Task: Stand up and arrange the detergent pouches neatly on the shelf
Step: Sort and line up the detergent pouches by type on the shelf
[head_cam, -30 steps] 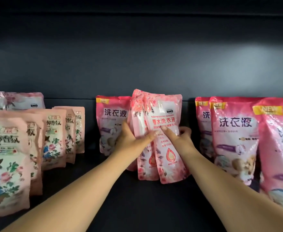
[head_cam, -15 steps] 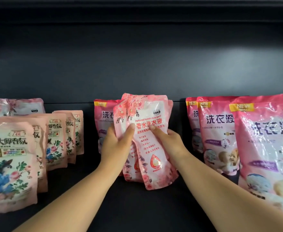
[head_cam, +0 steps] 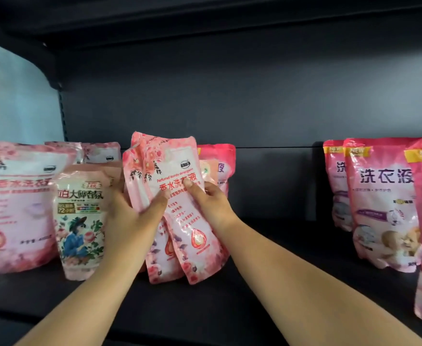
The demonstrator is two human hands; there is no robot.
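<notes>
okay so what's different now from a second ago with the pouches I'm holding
Both hands carried the bundle of light pink pouches leftward along the shelf, from beside the right-hand dark pink pouches toward the floral pouch. A wide gap has opened on the right. The left hand and right hand grip the bundle as before; the other pouches stand unmoved.

held pink pouch [head_cam: 180,196] reads "Perfumed laundry detergent", right-hand pouches [head_cam: 382,203] "NEW" and "洗衣液", floral pouch [head_cam: 82,221] "72"

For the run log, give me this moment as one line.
left hand: grips pink pouches | right hand: grips same pouches | pouches: tilted, on shelf
</notes>
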